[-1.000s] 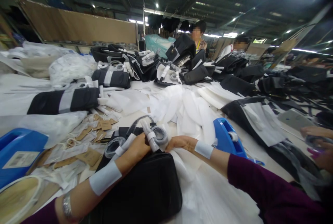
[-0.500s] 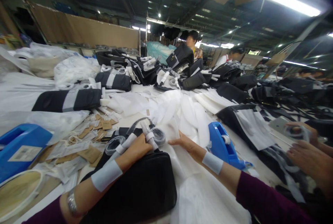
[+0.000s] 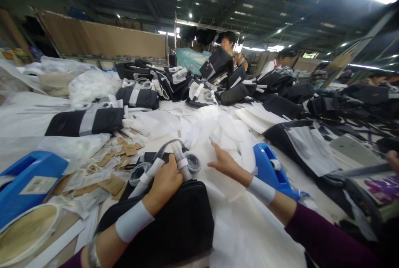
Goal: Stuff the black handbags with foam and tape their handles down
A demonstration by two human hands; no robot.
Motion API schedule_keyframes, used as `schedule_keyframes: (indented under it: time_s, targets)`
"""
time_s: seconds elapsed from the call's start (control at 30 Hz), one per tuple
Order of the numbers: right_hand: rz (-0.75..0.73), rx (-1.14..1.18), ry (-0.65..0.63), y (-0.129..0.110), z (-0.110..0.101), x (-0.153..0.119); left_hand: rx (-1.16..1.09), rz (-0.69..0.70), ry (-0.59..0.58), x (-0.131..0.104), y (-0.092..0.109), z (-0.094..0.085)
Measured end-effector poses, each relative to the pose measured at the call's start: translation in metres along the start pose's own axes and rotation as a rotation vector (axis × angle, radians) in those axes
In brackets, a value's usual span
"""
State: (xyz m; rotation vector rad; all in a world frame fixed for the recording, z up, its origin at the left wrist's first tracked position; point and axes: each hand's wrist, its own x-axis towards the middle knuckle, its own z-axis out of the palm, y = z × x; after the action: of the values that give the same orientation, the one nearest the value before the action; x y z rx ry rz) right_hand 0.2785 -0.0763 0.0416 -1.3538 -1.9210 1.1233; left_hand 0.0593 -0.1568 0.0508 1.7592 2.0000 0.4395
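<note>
A black bag (image 3: pixel 174 222) lies in front of me, its handle (image 3: pixel 183 164) wrapped in white material, with coils of plastic-wrapped strap (image 3: pixel 193 163) beside it. My left hand (image 3: pixel 166 178) is closed at the bag's top edge, gripping by the wrapped handle; its fingertips are partly hidden. To the right, my right hand (image 3: pixel 227 162) is stretched out over white foam sheets (image 3: pixel 230 131), thumb and index finger apart and holding nothing. Both wrists carry pale tape bands. A long translucent white sheet (image 3: pixel 249 226) lies right of the bag.
Blue tape dispensers (image 3: pixel 271 170) stand to either side. Paper tags (image 3: pixel 114 183) are heaped at left, near a round pale-rimmed container (image 3: pixel 29 230). More black bags (image 3: pixel 137 97) pile up behind. A co-worker's hand (image 3: pixel 392 160) shows at the right edge; other people stand farther back.
My right hand has lifted slightly forward, its fingers spreading over the foam. My left hand stays at the bag handle. The co-worker's hands at right have mostly gone out of view.
</note>
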Motion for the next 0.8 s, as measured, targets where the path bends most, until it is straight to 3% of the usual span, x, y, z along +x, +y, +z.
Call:
schedule_keyframes:
  time_s: [0.07, 0.13, 0.27, 0.33, 0.5, 0.8]
  targets:
    - [-0.237, -0.201, 0.172, -0.012, -0.005, -0.021, 0.114, 0.007, 0.004, -0.005, 0.004, 0.000]
    - [-0.474, -0.307, 0.186, -0.026, -0.004, -0.042, 0.219, 0.015, 0.003, -0.007, 0.008, -0.001]
    - [-0.773, -0.392, -0.139, -0.047, 0.021, -0.068, 0.298, 0.024, 0.000, -0.006, 0.009, -0.005]
    - [-0.887, -0.537, -0.223, -0.052, 0.038, -0.070, 0.293, 0.021, -0.032, -0.003, 0.007, -0.009]
    - [-0.875, -0.798, -0.207, -0.062, 0.060, -0.068, 0.313, 0.101, -0.093, 0.004, -0.003, -0.020]
    - [-0.827, -0.880, -0.225, -0.071, 0.062, -0.065, 0.294, 0.306, -0.096, 0.011, -0.023, -0.026]
